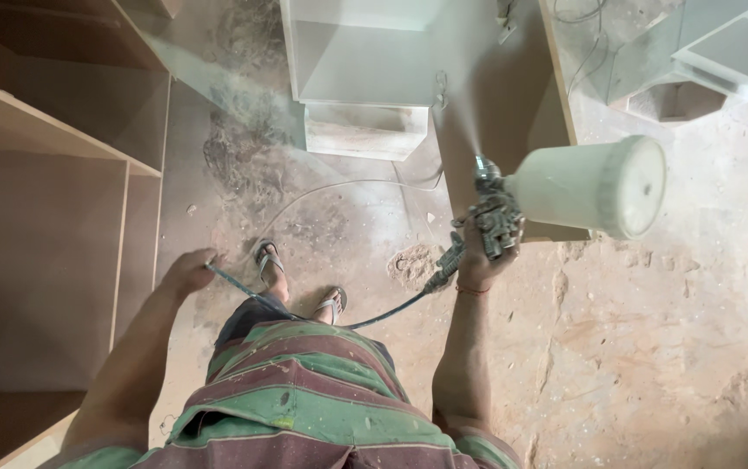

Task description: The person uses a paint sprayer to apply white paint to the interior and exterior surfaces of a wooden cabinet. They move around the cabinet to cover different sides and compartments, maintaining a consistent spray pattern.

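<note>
Spray gun (497, 213) held up in the right hand (478, 256), hose (235, 282) gathered in the left hand (187, 271).

The right hand is wrapped tight around the gun's grip, its big white cup (595, 187) jutting out to the right and likely top-heavy when full; the metal grip looks the safest hold. The left hand is closed on the thin, limp hose, which loops past the sandalled feet (300, 278) between the hands and could snag there. A fine mist leaves the nozzle toward a brown board (496, 95) just ahead. Wooden shelves (44, 174) stand left of the left hand, white cabinets (365, 69) beyond.
</note>
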